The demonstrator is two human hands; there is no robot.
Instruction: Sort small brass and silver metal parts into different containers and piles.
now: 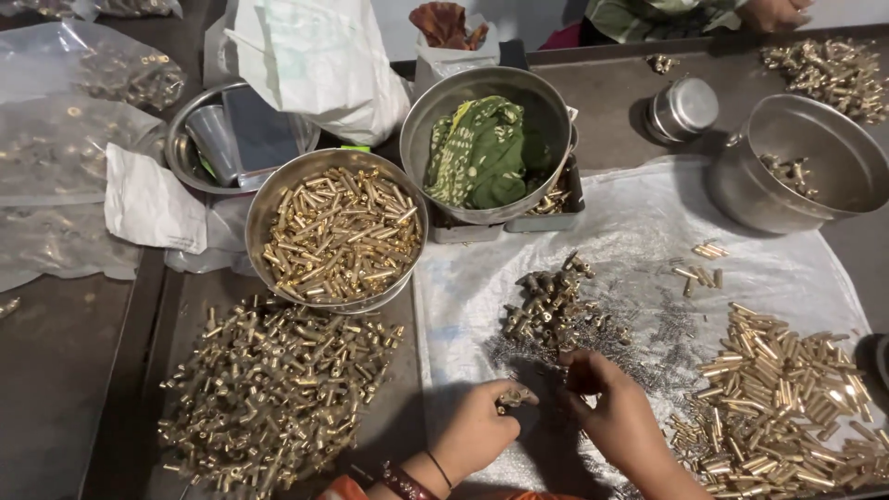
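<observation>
your left hand pinches a small brass fitting at the near edge of the white sheet; your right hand is narrowed, fingertips just beside it, and you cannot tell what they grip. risk: the fitting may slip into the dull grey pile just beyond, or loose pins may scatter off the sheet and mix with the brass heap on the left. count: four steel bowls, one filled with tubes; three large brass piles; pieces too many to count.
</observation>
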